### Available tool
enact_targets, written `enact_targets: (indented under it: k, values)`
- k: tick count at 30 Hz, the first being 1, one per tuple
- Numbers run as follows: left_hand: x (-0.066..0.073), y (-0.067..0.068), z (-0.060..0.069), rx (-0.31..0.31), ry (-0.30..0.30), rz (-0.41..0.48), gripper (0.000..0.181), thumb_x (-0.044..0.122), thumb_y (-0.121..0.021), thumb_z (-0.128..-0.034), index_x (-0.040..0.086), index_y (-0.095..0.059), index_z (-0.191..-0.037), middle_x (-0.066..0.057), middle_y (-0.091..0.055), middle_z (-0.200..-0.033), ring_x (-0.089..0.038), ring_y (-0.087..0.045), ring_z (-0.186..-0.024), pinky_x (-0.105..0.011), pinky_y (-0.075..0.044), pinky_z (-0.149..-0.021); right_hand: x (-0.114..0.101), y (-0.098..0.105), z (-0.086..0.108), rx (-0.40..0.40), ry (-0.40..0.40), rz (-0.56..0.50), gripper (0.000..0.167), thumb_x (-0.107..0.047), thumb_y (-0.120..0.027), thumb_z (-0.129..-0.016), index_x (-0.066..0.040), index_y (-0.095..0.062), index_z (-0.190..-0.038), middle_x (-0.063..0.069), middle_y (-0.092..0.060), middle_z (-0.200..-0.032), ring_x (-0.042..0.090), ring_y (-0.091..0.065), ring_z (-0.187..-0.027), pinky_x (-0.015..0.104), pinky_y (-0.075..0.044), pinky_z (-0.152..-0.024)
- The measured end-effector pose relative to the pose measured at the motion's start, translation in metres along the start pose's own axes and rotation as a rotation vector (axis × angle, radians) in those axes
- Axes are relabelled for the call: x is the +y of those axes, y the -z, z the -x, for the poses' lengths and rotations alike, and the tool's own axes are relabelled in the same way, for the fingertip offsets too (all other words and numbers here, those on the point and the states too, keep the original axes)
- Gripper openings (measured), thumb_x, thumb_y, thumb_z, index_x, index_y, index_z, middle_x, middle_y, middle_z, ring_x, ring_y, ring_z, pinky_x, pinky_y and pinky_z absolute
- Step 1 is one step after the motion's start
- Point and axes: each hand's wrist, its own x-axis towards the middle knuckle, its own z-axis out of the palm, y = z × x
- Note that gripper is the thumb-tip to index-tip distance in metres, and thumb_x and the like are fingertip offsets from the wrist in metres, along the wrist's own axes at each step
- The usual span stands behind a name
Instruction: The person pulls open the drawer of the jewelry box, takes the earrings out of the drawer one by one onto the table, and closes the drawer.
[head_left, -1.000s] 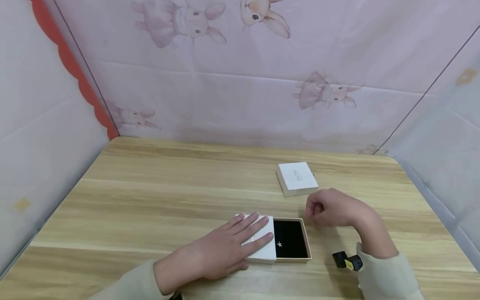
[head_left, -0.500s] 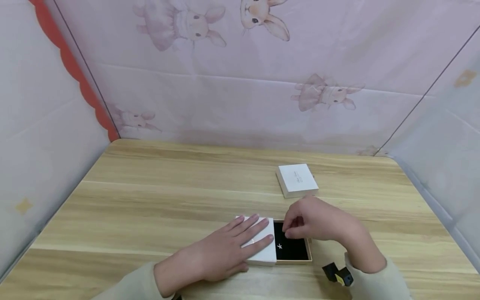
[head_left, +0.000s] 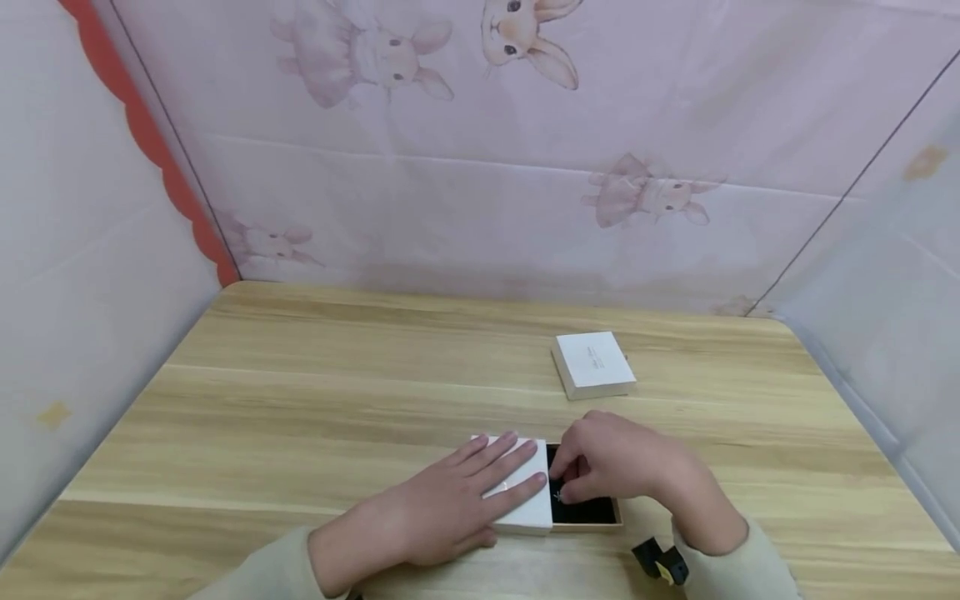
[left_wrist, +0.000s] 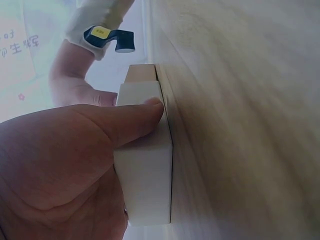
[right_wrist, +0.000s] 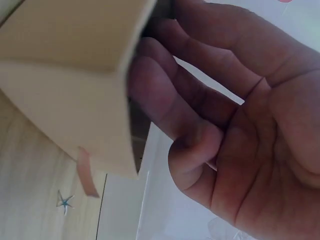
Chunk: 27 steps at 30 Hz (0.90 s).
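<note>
In the head view, my left hand (head_left: 442, 508) rests with spread fingers on the white cover (head_left: 525, 512) of a small drawer box. Its thumb lies along the near side, as the left wrist view shows. The drawer (head_left: 588, 527), lined in black, sticks out to the right. My right hand (head_left: 618, 458) reaches into it with bent fingers. Beside the thumb tip is a small silvery starfish-shaped piece (head_left: 558, 497); whether it is pinched cannot be told. Fingertips are hidden inside the drawer in the right wrist view. Another starfish-shaped piece (right_wrist: 65, 204) lies near the pull ribbon (right_wrist: 86, 172).
A second white box (head_left: 594, 365), closed, lies farther back on the wooden table (head_left: 337, 358). A fabric backdrop (head_left: 480, 208) printed with rabbits stands behind the table. A black wrist device (head_left: 660, 561) hangs by my right sleeve.
My right hand has come leftward and nearer from the table beside the drawer, over its rim, and down to the starfish-shaped piece. My left hand stays on the cover.
</note>
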Motion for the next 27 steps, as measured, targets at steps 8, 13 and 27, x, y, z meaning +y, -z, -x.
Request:
enact_targets:
  k: [8, 13, 27]
  values:
    - [0.0002, 0.0007, 0.0001, 0.005, -0.001, -0.026, 0.077, 0.043, -0.053, -0.1017, 0.023, -0.009, -0.162, -0.008, -0.004, -0.169, -0.028, -0.005, -0.155, -0.046, -0.019, -0.124, 0.0009, -0.0003, -0.0005, -0.001, -0.003, 0.017, 0.009, -0.015, -0.081, -0.081, -0.021, -0.081, -0.088, -0.019, -0.065, -0.08, -0.003, -0.058, -0.069, 0.019, -0.052, -0.064]
    - [0.0005, 0.001, 0.0008, 0.003, 0.004, -0.045, 0.076, 0.044, -0.052, -0.1017, 0.023, -0.011, -0.162, -0.009, -0.005, -0.169, -0.028, -0.006, -0.155, -0.045, -0.02, -0.124, 0.0003, -0.0013, -0.0014, -0.005, 0.004, 0.033, 0.011, -0.016, -0.081, -0.081, -0.025, -0.077, -0.076, -0.02, -0.062, -0.075, -0.003, -0.056, -0.067, 0.018, -0.051, -0.063]
    - [0.0009, 0.0015, 0.0004, -0.007, 0.006, -0.035, 0.076, 0.043, -0.052, -0.1021, 0.023, -0.01, -0.162, -0.008, -0.004, -0.169, -0.028, -0.005, -0.155, -0.046, -0.02, -0.124, -0.001, -0.0042, -0.004, -0.013, 0.01, 0.061, 0.024, -0.009, -0.078, -0.078, -0.027, -0.065, -0.067, -0.018, -0.056, -0.068, -0.002, -0.052, -0.061, 0.018, -0.049, -0.059]
